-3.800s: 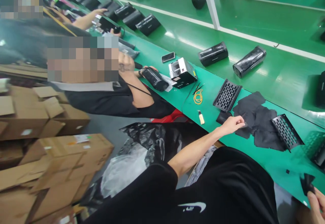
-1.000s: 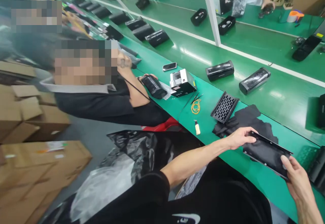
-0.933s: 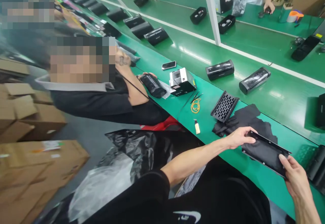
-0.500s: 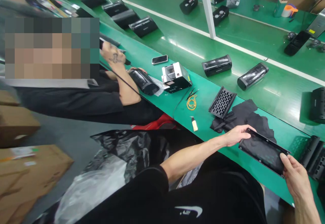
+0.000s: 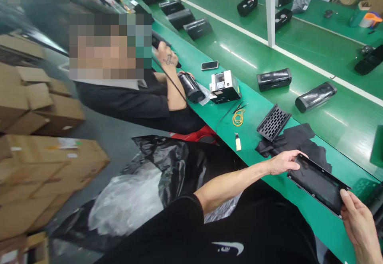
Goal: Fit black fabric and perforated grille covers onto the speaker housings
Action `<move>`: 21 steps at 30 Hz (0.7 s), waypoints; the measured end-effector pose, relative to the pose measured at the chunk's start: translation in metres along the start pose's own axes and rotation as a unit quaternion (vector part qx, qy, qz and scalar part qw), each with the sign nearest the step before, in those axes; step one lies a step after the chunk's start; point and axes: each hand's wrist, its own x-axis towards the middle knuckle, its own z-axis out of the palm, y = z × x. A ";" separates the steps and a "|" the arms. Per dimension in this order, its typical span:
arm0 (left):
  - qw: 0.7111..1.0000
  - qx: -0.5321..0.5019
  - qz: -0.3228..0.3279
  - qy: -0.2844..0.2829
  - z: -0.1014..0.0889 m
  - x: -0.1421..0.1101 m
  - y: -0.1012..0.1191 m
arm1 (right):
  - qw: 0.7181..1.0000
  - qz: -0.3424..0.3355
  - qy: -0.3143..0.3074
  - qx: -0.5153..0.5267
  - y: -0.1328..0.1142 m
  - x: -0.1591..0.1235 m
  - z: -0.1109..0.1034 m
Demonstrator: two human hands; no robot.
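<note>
Both my hands hold a curved black speaker grille (image 5: pixel 321 184) above the green bench, its hollow inner side facing up. A thin black cloth piece lies over that inner side. My left hand (image 5: pixel 285 162) grips the near-left end, thumb on top and fingers underneath. At the opposite end my right hand (image 5: pixel 356 214) is closed on the edge, its thumb pressing on the inner face. Beyond and partly under the grille spreads a pile of black cloth pieces (image 5: pixel 302 138). A second perforated grille (image 5: pixel 273 122) rests at the pile's left side.
A small bottle (image 5: pixel 238 142), yellow rubber bands (image 5: pixel 238 117) and a white-and-black machine (image 5: pixel 225 87) stand left on the bench. Two cylindrical speakers (image 5: pixel 274 79) lie beyond. On the left sits a co-worker (image 5: pixel 128 96) holding a speaker. Cardboard boxes (image 5: pixel 56 168) and plastic bags (image 5: pixel 128 200) fill the floor.
Earlier my left hand was at the cloth pile, my right held a crumpled black cloth, and the grille lay on the pile. Now both hands hold the grille. Lately the view has shifted slightly.
</note>
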 end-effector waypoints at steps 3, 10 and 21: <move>1.000 -0.001 0.003 -0.012 0.000 -0.001 -0.001 | 1.000 0.011 0.003 0.000 -0.001 0.001 -0.003; 0.994 0.082 0.009 -0.069 0.005 -0.011 0.016 | 1.000 -0.002 0.011 -0.001 0.007 -0.001 -0.018; 0.994 0.096 -0.025 -0.054 0.013 -0.009 0.014 | 0.999 0.016 0.010 0.044 0.017 -0.007 -0.017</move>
